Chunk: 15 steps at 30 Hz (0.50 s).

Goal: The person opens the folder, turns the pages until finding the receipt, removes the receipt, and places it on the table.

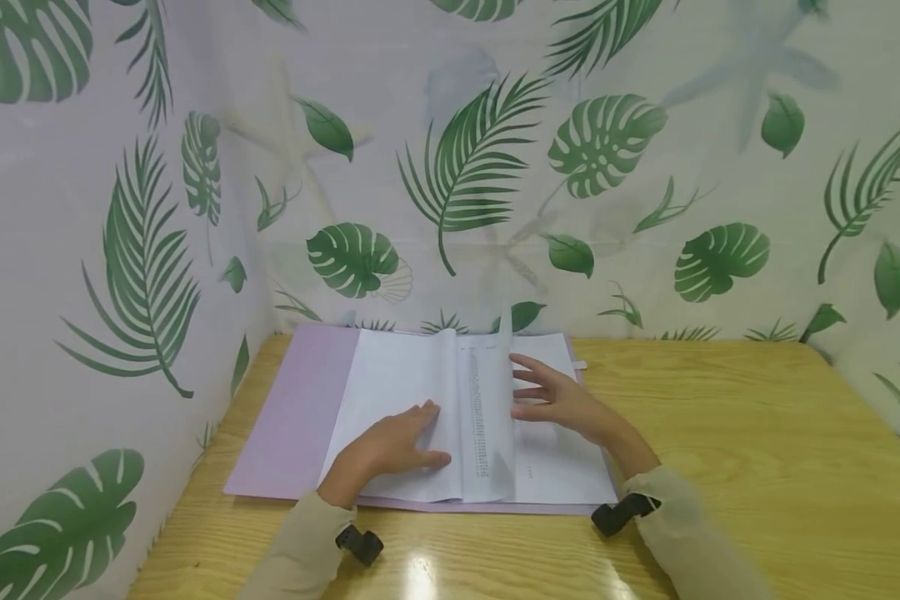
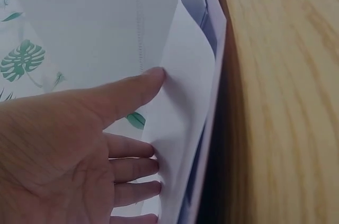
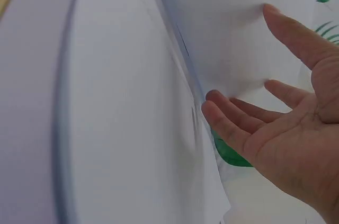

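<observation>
A light purple folder point(image 1: 292, 408) lies spread on the wooden table, with white paper pages inside. My left hand point(image 1: 393, 446) rests on the left-hand pages point(image 1: 390, 367), fingers extended and thumb apart; in the left wrist view its fingertips touch a curved white page point(image 2: 183, 86). One sheet point(image 1: 501, 450) stands raised near the middle, with a printed column showing beside it. Fingertips of my right hand point(image 1: 562, 404) touch this sheet from the right, fingers spread and nearly straight; the right wrist view shows them against its white face point(image 3: 228, 28). Below lies the right-hand page point(image 1: 566, 471).
The wooden table point(image 1: 757, 450) extends to the right of the folder and in front of it. Leaf-patterned cloth point(image 1: 487, 250) stands behind and at the left. A small white tab point(image 1: 580, 365) sticks out at the folder's right edge. Both wrists carry dark straps.
</observation>
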Each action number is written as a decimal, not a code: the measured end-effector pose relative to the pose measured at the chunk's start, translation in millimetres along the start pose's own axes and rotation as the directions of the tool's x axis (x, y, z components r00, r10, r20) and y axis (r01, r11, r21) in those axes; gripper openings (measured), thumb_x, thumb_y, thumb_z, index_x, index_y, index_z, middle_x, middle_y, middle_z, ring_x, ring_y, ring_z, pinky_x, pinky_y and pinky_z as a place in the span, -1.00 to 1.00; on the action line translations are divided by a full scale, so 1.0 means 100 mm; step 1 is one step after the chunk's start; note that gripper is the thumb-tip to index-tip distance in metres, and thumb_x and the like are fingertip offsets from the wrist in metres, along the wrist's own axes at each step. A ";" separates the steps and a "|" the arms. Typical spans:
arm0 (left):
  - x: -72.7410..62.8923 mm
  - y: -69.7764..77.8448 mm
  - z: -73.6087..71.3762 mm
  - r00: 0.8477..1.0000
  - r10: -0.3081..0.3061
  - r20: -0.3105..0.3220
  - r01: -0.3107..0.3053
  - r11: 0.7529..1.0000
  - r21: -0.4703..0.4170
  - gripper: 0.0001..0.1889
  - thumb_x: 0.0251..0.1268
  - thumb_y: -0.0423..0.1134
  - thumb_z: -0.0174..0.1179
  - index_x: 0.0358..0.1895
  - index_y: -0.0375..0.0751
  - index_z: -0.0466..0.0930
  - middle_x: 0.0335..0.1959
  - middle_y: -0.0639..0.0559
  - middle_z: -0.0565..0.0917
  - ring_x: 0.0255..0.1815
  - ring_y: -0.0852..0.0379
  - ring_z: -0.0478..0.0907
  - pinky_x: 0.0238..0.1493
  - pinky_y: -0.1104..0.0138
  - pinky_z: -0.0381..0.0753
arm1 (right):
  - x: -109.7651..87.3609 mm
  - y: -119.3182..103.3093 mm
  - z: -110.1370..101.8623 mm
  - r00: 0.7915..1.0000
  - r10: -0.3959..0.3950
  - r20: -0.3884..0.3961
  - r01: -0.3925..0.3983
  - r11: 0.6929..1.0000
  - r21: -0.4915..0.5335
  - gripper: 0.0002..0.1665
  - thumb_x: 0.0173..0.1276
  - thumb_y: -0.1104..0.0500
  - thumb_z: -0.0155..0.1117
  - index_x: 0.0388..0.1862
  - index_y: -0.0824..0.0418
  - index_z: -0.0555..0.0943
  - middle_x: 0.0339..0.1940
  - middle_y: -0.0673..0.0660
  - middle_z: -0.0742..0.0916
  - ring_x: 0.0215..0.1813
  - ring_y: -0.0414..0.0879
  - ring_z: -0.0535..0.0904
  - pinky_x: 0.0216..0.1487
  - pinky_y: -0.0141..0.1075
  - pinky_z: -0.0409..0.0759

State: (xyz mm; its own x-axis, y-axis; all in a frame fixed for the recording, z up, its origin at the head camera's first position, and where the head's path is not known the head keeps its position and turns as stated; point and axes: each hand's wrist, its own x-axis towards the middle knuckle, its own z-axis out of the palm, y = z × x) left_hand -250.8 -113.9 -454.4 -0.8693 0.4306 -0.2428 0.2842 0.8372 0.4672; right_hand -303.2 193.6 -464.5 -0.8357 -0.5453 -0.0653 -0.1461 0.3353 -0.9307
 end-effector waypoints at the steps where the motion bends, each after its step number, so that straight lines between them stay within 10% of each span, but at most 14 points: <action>1: 0.00 0.00 0.00 1.000 0.002 -0.002 -0.002 1.000 0.002 -0.07 0.35 0.13 0.32 0.61 -0.28 0.11 0.65 -0.16 0.15 0.66 -0.13 0.11 0.64 0.04 0.15 | 0.01 0.00 0.03 1.000 -0.005 -0.006 0.005 1.000 -0.006 0.07 0.36 0.05 0.45 0.69 -0.03 0.05 0.68 0.26 0.20 0.55 0.33 0.33 0.43 0.13 0.48; 15: 0.01 -0.10 -0.13 0.980 0.142 -0.139 -0.148 0.988 -0.038 -0.44 0.57 -0.15 0.10 0.49 -0.36 0.33 0.46 -0.23 0.46 0.51 -0.19 0.38 0.53 -0.01 0.37 | 0.03 -0.07 0.30 0.999 -0.018 -0.028 0.016 0.998 -0.068 0.09 0.31 0.05 0.50 0.67 0.13 0.10 0.69 0.25 0.17 0.55 0.35 0.32 0.47 0.14 0.44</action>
State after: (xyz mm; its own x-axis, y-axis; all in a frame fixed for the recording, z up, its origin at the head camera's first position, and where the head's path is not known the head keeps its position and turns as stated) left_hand -259.6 -126.1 -448.2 -0.8678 0.4939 -0.0536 0.3946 0.7508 0.5297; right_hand -288.8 166.6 -469.4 -0.8473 -0.5297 -0.0383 -0.1953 0.3778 -0.9050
